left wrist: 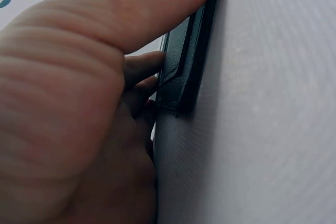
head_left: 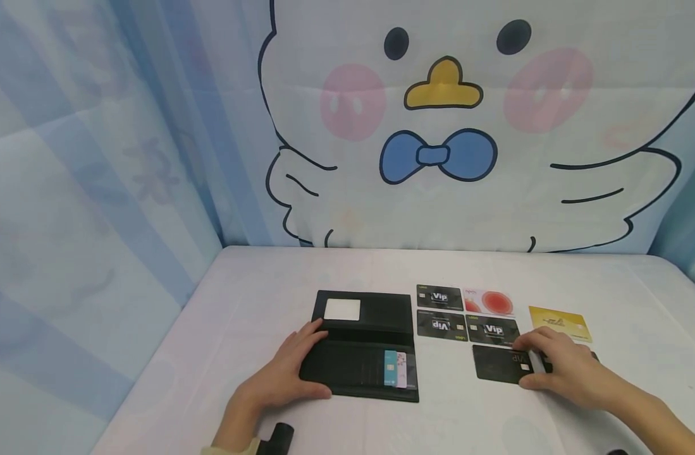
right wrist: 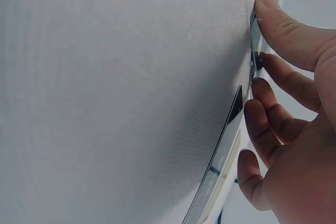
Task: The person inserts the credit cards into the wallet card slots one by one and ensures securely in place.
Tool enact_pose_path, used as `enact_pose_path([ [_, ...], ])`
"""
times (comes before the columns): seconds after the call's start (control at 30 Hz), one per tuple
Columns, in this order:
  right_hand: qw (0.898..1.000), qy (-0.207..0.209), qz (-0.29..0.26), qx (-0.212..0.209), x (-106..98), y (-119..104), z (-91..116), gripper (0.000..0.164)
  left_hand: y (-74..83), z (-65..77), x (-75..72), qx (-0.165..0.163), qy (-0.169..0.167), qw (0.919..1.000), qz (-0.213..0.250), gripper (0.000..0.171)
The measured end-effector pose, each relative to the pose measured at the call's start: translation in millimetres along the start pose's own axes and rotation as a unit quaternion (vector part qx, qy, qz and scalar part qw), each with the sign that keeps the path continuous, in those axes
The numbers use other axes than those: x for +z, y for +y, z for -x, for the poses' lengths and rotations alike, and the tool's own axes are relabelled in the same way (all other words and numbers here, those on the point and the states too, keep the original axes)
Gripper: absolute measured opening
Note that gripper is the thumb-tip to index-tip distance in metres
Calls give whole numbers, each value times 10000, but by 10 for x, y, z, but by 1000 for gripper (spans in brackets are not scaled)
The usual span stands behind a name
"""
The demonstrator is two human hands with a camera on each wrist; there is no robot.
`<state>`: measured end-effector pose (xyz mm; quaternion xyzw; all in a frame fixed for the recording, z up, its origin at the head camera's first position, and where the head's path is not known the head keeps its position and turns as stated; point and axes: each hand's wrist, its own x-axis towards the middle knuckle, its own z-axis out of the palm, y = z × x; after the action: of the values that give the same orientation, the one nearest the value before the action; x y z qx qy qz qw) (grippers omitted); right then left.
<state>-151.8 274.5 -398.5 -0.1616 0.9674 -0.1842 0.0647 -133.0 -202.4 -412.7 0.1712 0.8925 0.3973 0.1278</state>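
Observation:
A black wallet (head_left: 358, 370) lies unfolded on the table, with a blue card (head_left: 390, 368) and a pink patterned card (head_left: 401, 370) in its lower half. My left hand (head_left: 287, 370) rests at the wallet's left side, thumb along the near edge and fingers touching the left edge. Over to the right, my right hand (head_left: 569, 370) pinches a dark card between thumb and fingers by its long edges; much of that card is hidden. Beside those fingertips lies a black VIP card (head_left: 498, 363). In the right wrist view, the thumb (right wrist: 283, 27) touches a thin card edge.
Black Vip cards (head_left: 440, 297) and a white card with red circles (head_left: 488, 302) lie in two rows right of the wallet. A yellow card (head_left: 560, 323) sits beyond my right hand. A printed curtain (head_left: 438, 208) hangs behind the white table (head_left: 267, 278).

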Motion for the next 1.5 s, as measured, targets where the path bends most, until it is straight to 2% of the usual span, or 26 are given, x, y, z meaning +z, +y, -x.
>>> enact_pose_path([
  [0.2, 9998, 164, 81, 60, 7, -13, 24, 59, -2, 1, -3, 52, 1, 10000, -31, 97],
  [0.4, 9996, -10, 82, 273, -9, -28, 14, 60, -3, 3, -6, 72, -1, 10000, -50, 96],
  [0.6, 9996, -64, 13, 274, -13, -37, 33, 59, -5, 7, -1, 53, -17, 10000, -46, 97],
  [0.83, 9998, 4, -136, 142, -7, -39, 71, 62, 7, 5, 2, 30, -20, 10000, -18, 97],
  [1.17, 9989, 383, -255, -81, -1, -17, 177, 63, -6, -3, 3, 34, -7, 10000, -29, 97],
  [1.37, 9959, 659, -488, -373, 5, -32, 198, 62, -15, -9, 5, 17, 8, 10000, 5, 97],
  [1.5, 9951, 698, -586, -391, 12, -70, 186, 61, -19, -10, 5, 60, 1, 10000, -4, 97],
])
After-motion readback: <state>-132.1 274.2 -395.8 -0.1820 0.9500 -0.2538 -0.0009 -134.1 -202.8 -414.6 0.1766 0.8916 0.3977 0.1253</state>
